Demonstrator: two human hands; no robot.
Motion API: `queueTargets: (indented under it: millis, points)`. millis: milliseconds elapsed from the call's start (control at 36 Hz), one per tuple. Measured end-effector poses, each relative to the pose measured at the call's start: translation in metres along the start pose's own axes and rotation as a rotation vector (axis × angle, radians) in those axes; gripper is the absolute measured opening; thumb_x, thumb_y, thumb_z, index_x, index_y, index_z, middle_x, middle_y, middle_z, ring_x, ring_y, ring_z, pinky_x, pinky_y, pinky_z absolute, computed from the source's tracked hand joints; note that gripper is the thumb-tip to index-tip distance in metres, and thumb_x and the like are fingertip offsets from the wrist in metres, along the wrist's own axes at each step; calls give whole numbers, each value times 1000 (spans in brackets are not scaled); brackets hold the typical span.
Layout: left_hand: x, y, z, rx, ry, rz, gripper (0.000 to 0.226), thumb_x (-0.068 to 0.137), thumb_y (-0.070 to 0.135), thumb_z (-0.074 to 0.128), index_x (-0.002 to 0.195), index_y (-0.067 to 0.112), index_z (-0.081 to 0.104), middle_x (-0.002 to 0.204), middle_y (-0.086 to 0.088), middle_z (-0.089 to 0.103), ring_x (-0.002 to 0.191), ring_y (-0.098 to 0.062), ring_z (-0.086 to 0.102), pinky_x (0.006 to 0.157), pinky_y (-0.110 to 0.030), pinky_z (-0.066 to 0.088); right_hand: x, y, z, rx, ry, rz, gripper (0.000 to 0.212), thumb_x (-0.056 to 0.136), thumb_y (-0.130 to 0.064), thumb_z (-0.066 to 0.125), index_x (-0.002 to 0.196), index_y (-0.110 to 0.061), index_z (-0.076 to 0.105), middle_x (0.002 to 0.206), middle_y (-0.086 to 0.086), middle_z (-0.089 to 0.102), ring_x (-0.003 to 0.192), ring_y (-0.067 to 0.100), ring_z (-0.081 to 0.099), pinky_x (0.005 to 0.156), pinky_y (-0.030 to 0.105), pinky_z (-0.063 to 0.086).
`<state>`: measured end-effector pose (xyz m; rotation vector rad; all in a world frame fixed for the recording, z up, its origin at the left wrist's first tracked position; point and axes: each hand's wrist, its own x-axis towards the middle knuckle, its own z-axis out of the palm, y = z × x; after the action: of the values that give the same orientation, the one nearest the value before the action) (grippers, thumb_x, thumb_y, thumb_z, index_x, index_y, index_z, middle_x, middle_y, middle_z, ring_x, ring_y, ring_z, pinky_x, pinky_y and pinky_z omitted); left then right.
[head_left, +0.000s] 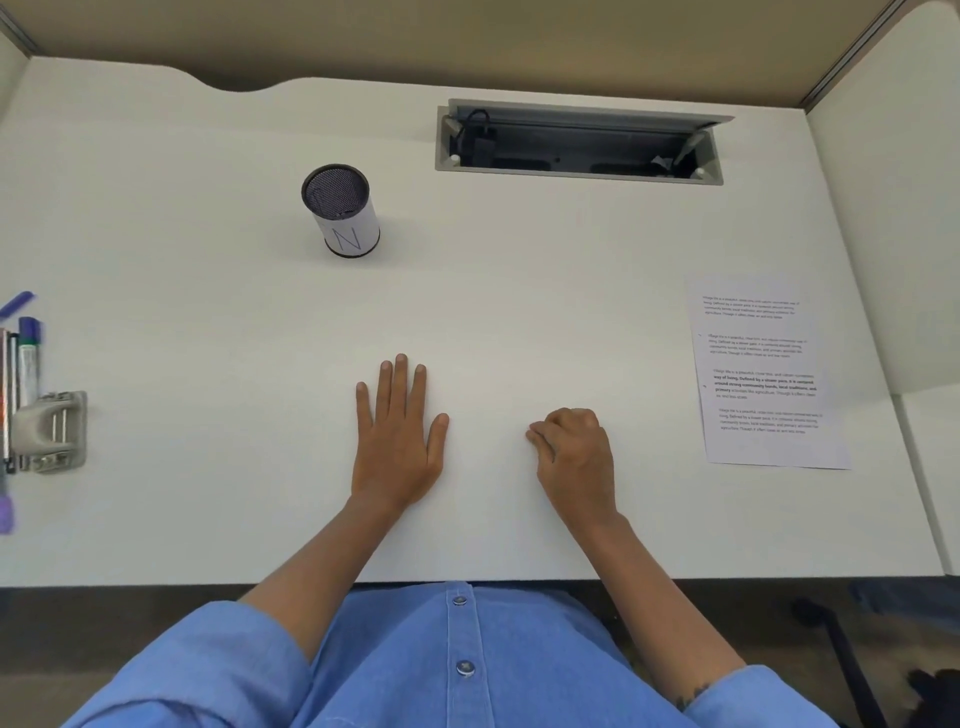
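Two hands rest on the white desk (519, 301). The left hand (397, 441) lies flat, fingers straight and spread. The right hand (574, 457) has its fingers curled under, gripping nothing. The printed sheet (769, 374) lies apart to its right. The mesh cup (343, 210) stands upright farther back, left.

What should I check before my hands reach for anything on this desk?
1. Left hand free: ok, it lies flat on the desk, holding nothing.
2. Right hand free: ok, fingers curled, nothing seen in it.
3. Mesh cup upright: ok, and it looks empty.
4. Printed sheet flat and uncovered: ok, at the desk's right side.
5. Markers fully in view: not ok, partly cut off at the left edge beside the hole punch.
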<state>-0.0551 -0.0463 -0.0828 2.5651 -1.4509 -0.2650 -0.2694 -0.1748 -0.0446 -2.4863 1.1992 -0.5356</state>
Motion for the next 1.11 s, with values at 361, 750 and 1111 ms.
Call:
queueTargets:
  millis: [361,750,1111]
  points:
    - [0,1,-1,19,1,-5,74,110,50,26,172,15,7,182,-11,-2,169,-28,-3,135,-62,8,1,-9,7,-293,-52,-127,26,68,18,69,75,-8,68,74,7,61,68,30,56,53,37,40]
    - [-1,1,-2,3,-15,-3,74,111,49,25,172,15,4,182,-11,-5,169,-28,-5,135,-63,8,5,-2,10,-443,-111,-138,22,75,13,67,84,-7,63,79,9,55,70,30,49,63,39,34]
    - [-1,2,-4,-20,-31,-9,73,111,49,25,172,14,6,182,-11,-6,169,-28,-7,134,-63,9,59,-11,-19,25,-133,149,18,99,1,54,89,-13,60,93,3,63,84,32,55,76,49,45]
